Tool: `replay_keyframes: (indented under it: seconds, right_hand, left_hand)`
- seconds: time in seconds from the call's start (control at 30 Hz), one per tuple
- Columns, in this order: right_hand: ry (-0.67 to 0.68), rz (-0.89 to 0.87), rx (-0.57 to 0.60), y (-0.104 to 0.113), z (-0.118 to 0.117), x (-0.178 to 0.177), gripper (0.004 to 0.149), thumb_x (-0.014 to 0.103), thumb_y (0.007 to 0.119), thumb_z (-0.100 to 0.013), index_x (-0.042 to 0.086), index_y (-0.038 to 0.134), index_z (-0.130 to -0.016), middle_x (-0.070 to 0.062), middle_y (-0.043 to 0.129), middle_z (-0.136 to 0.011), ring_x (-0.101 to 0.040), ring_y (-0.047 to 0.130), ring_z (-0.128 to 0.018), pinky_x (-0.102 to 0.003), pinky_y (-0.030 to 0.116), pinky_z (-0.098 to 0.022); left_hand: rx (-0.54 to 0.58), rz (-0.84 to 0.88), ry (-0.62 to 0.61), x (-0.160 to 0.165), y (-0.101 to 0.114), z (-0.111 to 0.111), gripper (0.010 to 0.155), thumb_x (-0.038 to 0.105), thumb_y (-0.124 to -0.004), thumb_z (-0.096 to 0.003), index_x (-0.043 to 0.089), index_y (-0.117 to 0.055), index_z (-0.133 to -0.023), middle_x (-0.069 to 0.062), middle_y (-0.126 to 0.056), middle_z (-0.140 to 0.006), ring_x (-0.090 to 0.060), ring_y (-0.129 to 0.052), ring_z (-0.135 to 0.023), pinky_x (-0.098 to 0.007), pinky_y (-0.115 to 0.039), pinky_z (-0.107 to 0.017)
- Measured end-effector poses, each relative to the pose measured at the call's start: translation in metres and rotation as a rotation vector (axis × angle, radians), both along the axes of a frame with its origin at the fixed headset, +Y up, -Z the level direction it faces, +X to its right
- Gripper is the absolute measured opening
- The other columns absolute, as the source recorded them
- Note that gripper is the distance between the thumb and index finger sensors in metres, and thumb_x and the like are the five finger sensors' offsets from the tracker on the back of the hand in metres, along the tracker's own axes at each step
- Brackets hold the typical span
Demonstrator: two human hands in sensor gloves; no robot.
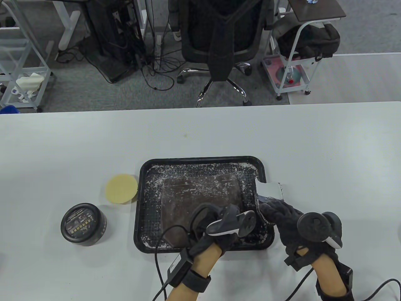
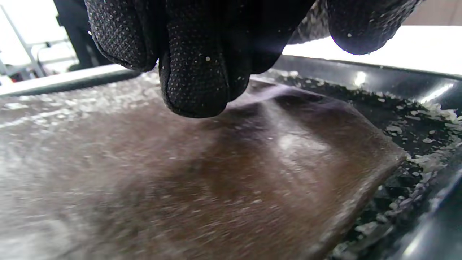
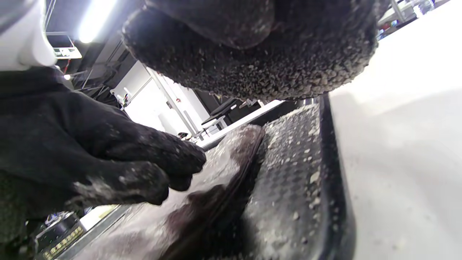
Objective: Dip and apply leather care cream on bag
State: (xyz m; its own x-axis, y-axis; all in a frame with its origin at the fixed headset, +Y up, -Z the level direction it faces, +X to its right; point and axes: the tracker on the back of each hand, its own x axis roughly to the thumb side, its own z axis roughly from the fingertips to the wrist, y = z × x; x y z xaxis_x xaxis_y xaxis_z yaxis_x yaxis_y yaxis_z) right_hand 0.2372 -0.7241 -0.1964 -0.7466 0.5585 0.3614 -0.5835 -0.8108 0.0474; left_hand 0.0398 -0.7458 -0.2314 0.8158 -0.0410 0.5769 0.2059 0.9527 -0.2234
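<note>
The left hand [image 1: 219, 230], in a black sensor glove with a grey-and-white tracker on its back, rests on the near part of the flat dark-brown leather bag [image 1: 200, 200] lying in the black rectangular plastic tray [image 1: 142, 200]; the left wrist view shows its fingertips [image 2: 196, 83] curled down and hovering just above or barely on the leather, holding nothing. The right hand [image 1: 283, 219] sits at the tray's right rim, gripping a dark, nubbly, cream-flecked applicator pad [image 3: 252, 68] that fills the top of the right wrist view, with a white scrap of cloth or paper [image 1: 271, 189] just beyond its fingers. To do this step well, the left hand should probably pin the bag flat while the pad is brought from the rim onto the leather and worked in small overlapping circles toward the far edge, since the white flecks look patchy there. The black round cream tin [image 1: 83, 224] stands left of the tray and near it, a pale yellow round sponge [image 1: 121, 189] between them, farther back. Whether the tin is open, how much cream the pad carries, and the right fingers' exact hold are hard to make out; the bag's near edge is hidden under the left hand.
</note>
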Motion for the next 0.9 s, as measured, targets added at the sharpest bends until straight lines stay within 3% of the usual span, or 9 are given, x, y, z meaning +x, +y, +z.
replay_keyframes:
  seconds: [0.2,0.37,0.5,0.7,0.9]
  right_hand:
    - [-0.065,-0.020,0.001,0.003,-0.003,0.018,0.050,0.001,0.078,-0.049,0.019,0.079,-0.096,-0.019,0.071,-0.105,-0.053,0.073,-0.095,-0.065,0.062,-0.066]
    - [-0.101,-0.063,0.005,0.007,-0.003,0.029,0.050,0.001,0.077,-0.049,0.019,0.079,-0.096,-0.019,0.071,-0.105,-0.053,0.073,-0.096,-0.065,0.061,-0.066]
    - [-0.112,-0.065,-0.011,0.006,-0.003,0.031,0.050,0.001,0.077,-0.049,0.019,0.079,-0.096,-0.019,0.071,-0.106,-0.053,0.073,-0.096,-0.065,0.061,-0.066]
    - [-0.108,-0.049,-0.019,0.005,-0.004,0.030,0.050,0.001,0.078,-0.049,0.019,0.079,-0.096,-0.019,0.071,-0.105,-0.053,0.073,-0.096,-0.065,0.061,-0.066]
    - [-0.112,-0.051,-0.031,0.003,-0.004,0.030,0.050,0.001,0.078,-0.049,0.019,0.079,-0.096,-0.019,0.071,-0.105,-0.053,0.073,-0.096,-0.065,0.061,-0.066]
  left_hand:
    - [-0.116,-0.134,0.089,0.019,-0.013,-0.009,0.079,0.065,-0.070,-0.0480,0.008,-0.069,-0.104,-0.022,-0.079,-0.096,-0.034,-0.098,-0.068,-0.053,-0.077,-0.058]
    - [-0.119,-0.250,0.121,0.034,-0.022,-0.012,0.089,0.071,-0.070,-0.0447,0.005,-0.059,-0.104,-0.023,-0.072,-0.097,-0.035,-0.094,-0.068,-0.055,-0.074,-0.061]
    - [-0.071,-0.337,0.057,0.042,-0.024,-0.010,0.085,0.068,-0.071,-0.0453,0.006,-0.061,-0.102,-0.023,-0.076,-0.093,-0.027,-0.101,-0.060,-0.047,-0.080,-0.059]
    - [-0.074,-0.162,0.023,0.034,-0.022,-0.012,0.066,0.049,-0.076,-0.0496,0.002,-0.073,-0.096,-0.030,-0.081,-0.086,-0.021,-0.107,-0.042,-0.042,-0.088,-0.049]
    - [0.011,-0.029,0.038,0.015,-0.011,-0.010,0.048,0.042,-0.079,-0.0486,0.010,-0.088,-0.083,-0.023,-0.093,-0.078,-0.012,-0.116,-0.037,-0.033,-0.096,-0.041]
